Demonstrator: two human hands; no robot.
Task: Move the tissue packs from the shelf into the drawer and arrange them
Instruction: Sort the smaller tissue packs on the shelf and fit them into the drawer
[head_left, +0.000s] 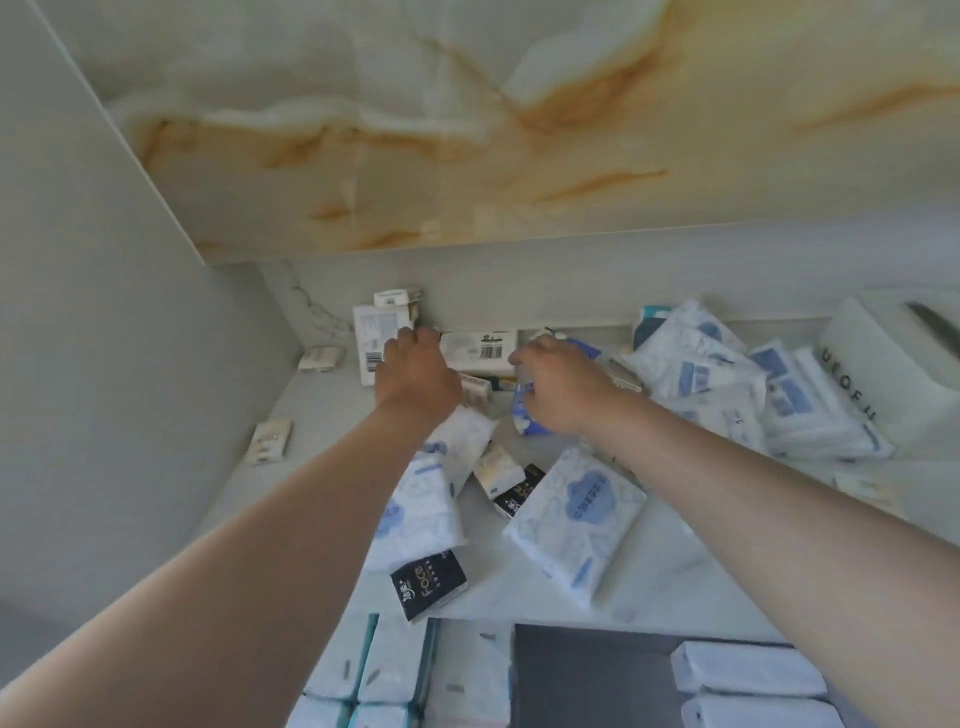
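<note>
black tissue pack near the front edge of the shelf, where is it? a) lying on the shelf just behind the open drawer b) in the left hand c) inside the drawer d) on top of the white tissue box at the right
a: the black tissue pack lies on the shelf just behind the drawer, while the left hand and the right hand reach to packs further back.

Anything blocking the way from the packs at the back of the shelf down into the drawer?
Loose packs do. Between the hands and the drawer lie a black pack at the shelf's front edge and a large blue-and-white pack. Carried packs can pass above them.
</note>
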